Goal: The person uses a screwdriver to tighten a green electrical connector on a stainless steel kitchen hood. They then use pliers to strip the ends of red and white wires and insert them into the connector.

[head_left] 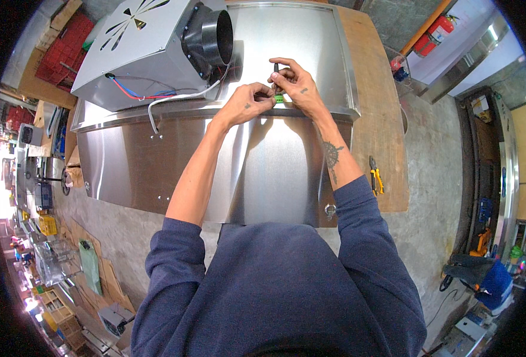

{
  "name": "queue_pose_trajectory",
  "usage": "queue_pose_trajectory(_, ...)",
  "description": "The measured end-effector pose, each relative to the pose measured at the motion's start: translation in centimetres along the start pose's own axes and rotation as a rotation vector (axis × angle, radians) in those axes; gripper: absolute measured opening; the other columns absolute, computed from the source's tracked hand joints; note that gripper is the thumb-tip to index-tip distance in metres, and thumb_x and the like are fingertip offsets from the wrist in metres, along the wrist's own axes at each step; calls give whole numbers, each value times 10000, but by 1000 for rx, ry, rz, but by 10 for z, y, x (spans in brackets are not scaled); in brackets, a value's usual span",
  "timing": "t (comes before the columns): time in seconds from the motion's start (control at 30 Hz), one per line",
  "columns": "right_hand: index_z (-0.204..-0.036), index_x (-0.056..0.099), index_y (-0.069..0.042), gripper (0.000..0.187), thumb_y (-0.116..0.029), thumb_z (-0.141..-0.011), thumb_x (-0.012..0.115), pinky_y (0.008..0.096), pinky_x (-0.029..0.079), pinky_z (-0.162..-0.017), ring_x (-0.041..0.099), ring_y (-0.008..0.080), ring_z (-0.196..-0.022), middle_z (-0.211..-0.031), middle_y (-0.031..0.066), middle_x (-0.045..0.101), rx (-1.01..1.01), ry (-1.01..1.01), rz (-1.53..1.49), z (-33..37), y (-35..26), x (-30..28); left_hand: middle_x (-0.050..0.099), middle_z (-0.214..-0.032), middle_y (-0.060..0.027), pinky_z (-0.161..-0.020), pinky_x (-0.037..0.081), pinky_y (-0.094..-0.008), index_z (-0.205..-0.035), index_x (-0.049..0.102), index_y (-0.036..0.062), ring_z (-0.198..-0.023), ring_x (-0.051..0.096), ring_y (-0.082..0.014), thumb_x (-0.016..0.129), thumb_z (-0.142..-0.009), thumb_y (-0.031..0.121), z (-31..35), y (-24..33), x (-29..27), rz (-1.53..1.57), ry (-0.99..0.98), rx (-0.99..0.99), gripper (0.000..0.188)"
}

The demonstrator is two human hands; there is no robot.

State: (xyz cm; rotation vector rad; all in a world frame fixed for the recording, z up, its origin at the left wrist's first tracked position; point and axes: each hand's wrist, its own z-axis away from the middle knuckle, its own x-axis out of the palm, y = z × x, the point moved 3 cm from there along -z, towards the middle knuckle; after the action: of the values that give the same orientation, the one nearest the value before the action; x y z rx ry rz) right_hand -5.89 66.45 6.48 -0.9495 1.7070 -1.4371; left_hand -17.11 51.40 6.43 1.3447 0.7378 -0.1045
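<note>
One green connector: small and blocky, right of the grey box (150,56), held near the bend of the steel hood; this connector (279,99) lies just right of the left fingertips and below the right ones in view, its long axis seeming to run side to side.
Black-handled tool: probably a small screwdriver (276,68), right of the grey box, its length pointing from the right fingers toward the connector; the tip is too small to make out.
Left hand: this hand (246,105) is the one touching, its fingertips drawn narrow and seemingly pinching the connector's left end; whether a wire is caught there too, I cannot tell.
Right hand: this hand (299,88) holds the tool between thumb and fingers, one finger raised by the handle.
White cable: the cable (185,96) loops in front of the grey box, its end hanging toward the person.
Steel hood: the hood (287,172) spreads under the grey box and both hands.
Pliers: yellow-handled pliers (376,177) lie far right of the grey box, on a wooden board (385,125).
</note>
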Motion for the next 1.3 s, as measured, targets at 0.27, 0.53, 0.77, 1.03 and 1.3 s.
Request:
queue_pose_trajectory(0.27, -1389, 703, -130, 406, -266, -1015, 783, 299, 592, -796, 666, 123, -848, -965, 37, 716, -34, 53, 25, -2, 3, 0, 796, -1065, -179, -895, 594, -364, -1213, 733, -112, -969, 750, -198, 802, -948, 272, 0, -3, 2, 27, 10, 2, 472)
queue_pose_trajectory(0.53, -1369, 727, -145, 401, -273, -999, 812, 278, 563, -717, 620, 94, -795, -930, 13, 665, -31, 39, 30, -4, 6, -2, 796, -1086, -176, -919, 597, -378, -1211, 744, -84, -991, 758, -219, 804, -944, 276, -1, -5, 2, -8, 25, 57, 452)
queue_pose_trajectory(0.77, -1385, 717, -119, 400, -230, -1009, 799, 270, 573, -716, 623, 87, -795, -924, 10, 662, 3, 12, -54, -4, 3, -1, 793, -1085, -184, -924, 595, -385, -1215, 738, -90, -988, 756, -226, 805, -944, 290, -3, -6, 2, -1, 4, 29, 472)
queue_pose_trajectory(1.03, -1413, 693, -116, 371, -167, -1046, 721, 295, 597, -761, 655, 115, -821, -993, 41, 712, -24, -16, -15, -5, 1, 0, 790, -1106, -188, -936, 589, -376, -1220, 735, -88, -1015, 752, -227, 809, -941, 299, -1, 1, 0, 2, -10, 14, 483)
queue_pose_trajectory(1.3, -1403, 686, -130, 338, -147, -1066, 679, 317, 614, -849, 713, 144, -944, -1064, 61, 753, -21, 0, 26, -1, 0, 1, 784, -1152, -199, -968, 584, -384, -1238, 733, -85, -1054, 754, -240, 811, -939, 292, -1, 1, 0, 2, -6, 10, 487)
